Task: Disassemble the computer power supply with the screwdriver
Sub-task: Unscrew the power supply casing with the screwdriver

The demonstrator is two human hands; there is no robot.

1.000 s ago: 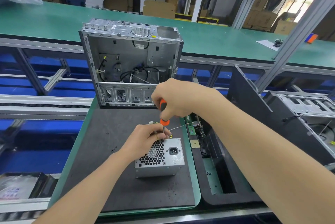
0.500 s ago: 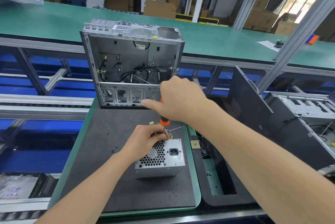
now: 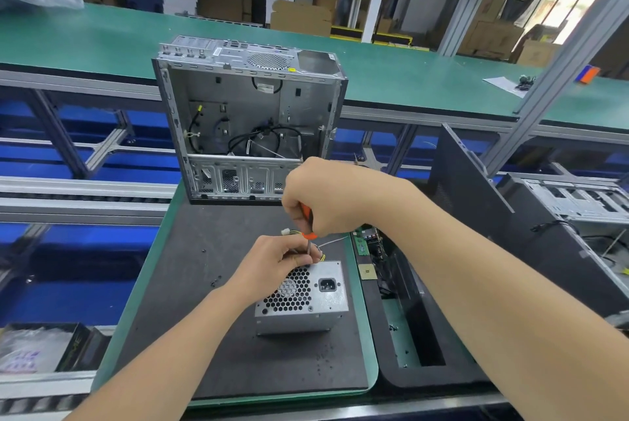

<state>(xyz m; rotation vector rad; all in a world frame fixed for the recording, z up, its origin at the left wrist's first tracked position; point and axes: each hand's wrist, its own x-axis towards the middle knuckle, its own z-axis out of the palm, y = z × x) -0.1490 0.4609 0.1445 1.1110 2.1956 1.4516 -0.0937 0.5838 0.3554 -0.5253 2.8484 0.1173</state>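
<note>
A silver power supply (image 3: pixel 308 298) with a honeycomb fan grille and a black socket stands on the dark mat (image 3: pixel 211 284). My left hand (image 3: pixel 272 264) rests on its far top edge, fingers curled around the screwdriver's shaft and the unit's edge. My right hand (image 3: pixel 326 196) grips the orange-handled screwdriver (image 3: pixel 308 235) upright, tip down at the far edge of the unit. Yellow and white wires stick out behind the unit, partly hidden by my hands.
An empty open computer case (image 3: pixel 248 121) stands upright at the mat's far end. Loose screws (image 3: pixel 214 282) lie on the mat to the left. A black tray (image 3: pixel 408 335) with circuit boards sits to the right, and another dark case (image 3: pixel 561 216) beyond it.
My right hand has turned on the screwdriver handle, its extended finger curling back around it. The left hand and the power supply stay in place.
</note>
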